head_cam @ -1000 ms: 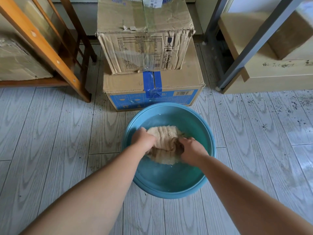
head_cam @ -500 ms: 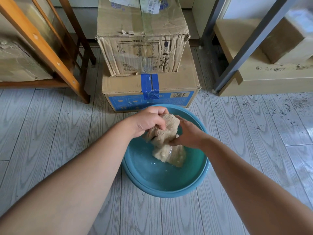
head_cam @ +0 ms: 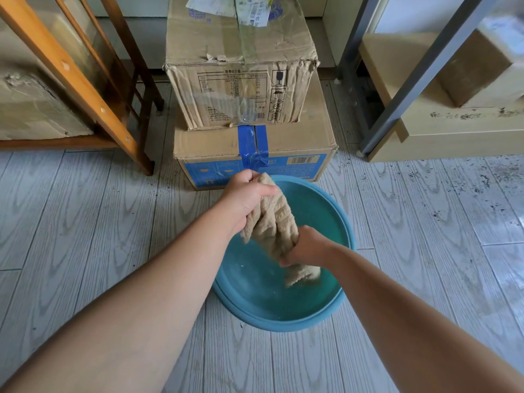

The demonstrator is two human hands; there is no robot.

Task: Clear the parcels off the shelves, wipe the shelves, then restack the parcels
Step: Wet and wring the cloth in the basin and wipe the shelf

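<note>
Grey plank floor [head_cam: 85, 222]: both hands, left hand [head_cam: 243, 198] and right hand [head_cam: 307, 246], clench beige terry cloth [head_cam: 273, 222] above round blue plastic basin [head_cam: 344, 231]; careless wringing risks splashing stacked cardboard parcels [head_cam: 241, 89].

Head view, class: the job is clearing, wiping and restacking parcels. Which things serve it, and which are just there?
Job:
left hand
right hand
wet cloth, gripped by both
blue basin
two stacked cartons
wooden shelf
grey metal shelf

Just there:
plank floor
dark specks

Left hand [head_cam: 246, 197] and right hand [head_cam: 307, 246] gripping beige cloth [head_cam: 274, 222] over blue basin [head_cam: 334, 313], stacked boxes [head_cam: 243, 89] behind
</note>
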